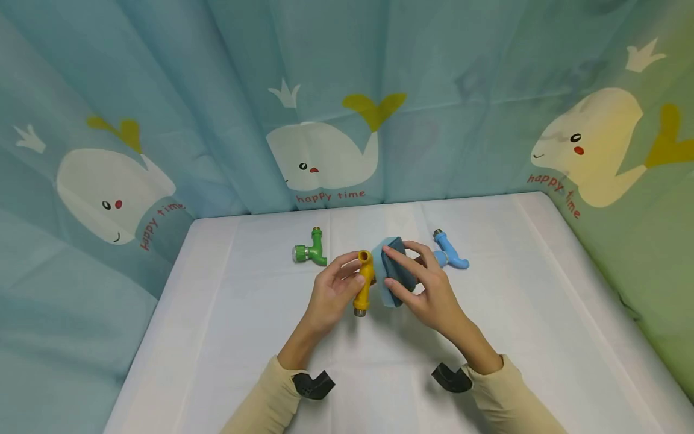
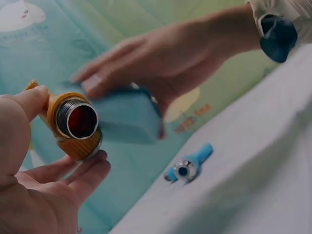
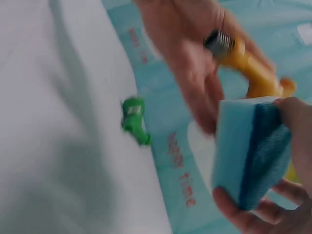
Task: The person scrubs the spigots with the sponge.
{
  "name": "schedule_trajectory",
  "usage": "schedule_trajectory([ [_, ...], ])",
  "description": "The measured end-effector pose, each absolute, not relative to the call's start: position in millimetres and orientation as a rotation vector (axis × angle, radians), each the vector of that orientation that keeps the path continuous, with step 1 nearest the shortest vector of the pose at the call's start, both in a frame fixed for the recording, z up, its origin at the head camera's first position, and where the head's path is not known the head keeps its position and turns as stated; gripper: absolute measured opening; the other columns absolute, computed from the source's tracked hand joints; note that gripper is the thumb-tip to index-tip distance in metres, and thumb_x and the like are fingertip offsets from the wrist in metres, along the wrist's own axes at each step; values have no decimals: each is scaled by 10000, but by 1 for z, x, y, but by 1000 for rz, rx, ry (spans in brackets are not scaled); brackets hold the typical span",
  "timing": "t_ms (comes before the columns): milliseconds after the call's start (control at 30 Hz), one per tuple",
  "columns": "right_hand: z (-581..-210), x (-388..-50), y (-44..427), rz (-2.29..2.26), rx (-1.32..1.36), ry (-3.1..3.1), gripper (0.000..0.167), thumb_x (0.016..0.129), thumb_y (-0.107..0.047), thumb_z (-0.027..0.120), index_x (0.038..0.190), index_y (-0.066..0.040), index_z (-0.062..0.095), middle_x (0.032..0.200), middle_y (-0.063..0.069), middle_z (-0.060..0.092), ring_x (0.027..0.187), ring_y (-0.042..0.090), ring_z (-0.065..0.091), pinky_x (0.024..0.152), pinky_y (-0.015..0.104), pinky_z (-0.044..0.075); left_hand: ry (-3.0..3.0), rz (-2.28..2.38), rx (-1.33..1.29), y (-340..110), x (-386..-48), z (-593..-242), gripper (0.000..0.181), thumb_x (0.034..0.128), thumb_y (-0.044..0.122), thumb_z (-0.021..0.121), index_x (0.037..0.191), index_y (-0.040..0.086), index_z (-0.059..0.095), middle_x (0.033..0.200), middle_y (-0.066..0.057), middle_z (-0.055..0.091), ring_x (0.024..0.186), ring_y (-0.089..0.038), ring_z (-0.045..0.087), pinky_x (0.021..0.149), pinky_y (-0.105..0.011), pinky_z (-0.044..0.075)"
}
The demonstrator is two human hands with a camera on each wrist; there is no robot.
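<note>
A yellow faucet [image 1: 363,283] with a threaded metal end is held up in my left hand [image 1: 332,295], thumb on one side and fingers on the other. In the left wrist view its threaded opening [image 2: 80,119] faces the camera. My right hand [image 1: 434,292] grips a blue sponge [image 1: 398,271] with a darker scouring side, fingers spread along its edges. The sponge's light side [image 3: 234,141] is turned toward the faucet in the right wrist view. Sponge and faucet are very close; whether they touch I cannot tell. The sponge is blurred in the left wrist view.
A green faucet [image 1: 311,250] lies on the white table [image 1: 244,361], to the left behind my left hand. On the right, behind my right hand, lies a light blue faucet [image 1: 450,250], partly hidden by it. A whale-print curtain [image 1: 217,120] borders the table's back and sides.
</note>
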State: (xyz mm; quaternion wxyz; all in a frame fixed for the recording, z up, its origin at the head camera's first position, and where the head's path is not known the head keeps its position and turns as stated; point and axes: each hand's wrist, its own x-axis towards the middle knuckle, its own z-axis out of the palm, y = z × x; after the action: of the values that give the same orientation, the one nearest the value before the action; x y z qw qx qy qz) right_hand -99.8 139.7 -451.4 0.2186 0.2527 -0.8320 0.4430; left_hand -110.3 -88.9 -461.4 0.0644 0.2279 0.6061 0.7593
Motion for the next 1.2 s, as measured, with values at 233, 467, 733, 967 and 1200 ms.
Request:
schedule_trajectory([
  [233,-448,-97,137,1287,692,-2273,570,885,-141,817,1424,-172,633,1439,171,517,1073,293,596,628,304,538,1837,2315,700,-91,-110,-461,473,1028,63,617,1449,-63,440,1383,-302,515,1214,-263,628,1003,-388,545],
  [467,-453,-96,140,1287,595,-2353,599,858,-68,819,1418,-173,636,1415,195,527,1098,339,599,602,292,562,1762,2334,717,-91,-109,-460,486,1033,-5,570,1465,-64,357,1432,-340,477,1248,-275,605,1001,-473,532],
  [733,-453,-97,139,1271,632,-2348,598,868,-93,821,1427,-186,630,1438,178,519,1099,304,593,623,307,548,1813,2272,716,-92,-106,-456,552,1054,2,515,1563,87,318,1447,-301,481,1236,-332,614,1018,-453,530],
  [967,-452,-91,134,1353,668,-2291,601,871,-97,822,1434,-174,625,1452,160,509,1094,308,610,639,306,587,1914,2241,720,-88,-109,-452,541,1075,59,517,1577,164,343,1459,-223,445,1223,-364,597,1019,-377,538],
  [1200,-457,-92,131,1248,737,-2370,612,833,-91,853,1404,-181,649,1422,194,511,975,236,635,673,357,571,2038,2265,656,-86,-111,-453,523,1061,21,527,1545,161,385,1511,-151,422,1242,-342,542,975,-310,551],
])
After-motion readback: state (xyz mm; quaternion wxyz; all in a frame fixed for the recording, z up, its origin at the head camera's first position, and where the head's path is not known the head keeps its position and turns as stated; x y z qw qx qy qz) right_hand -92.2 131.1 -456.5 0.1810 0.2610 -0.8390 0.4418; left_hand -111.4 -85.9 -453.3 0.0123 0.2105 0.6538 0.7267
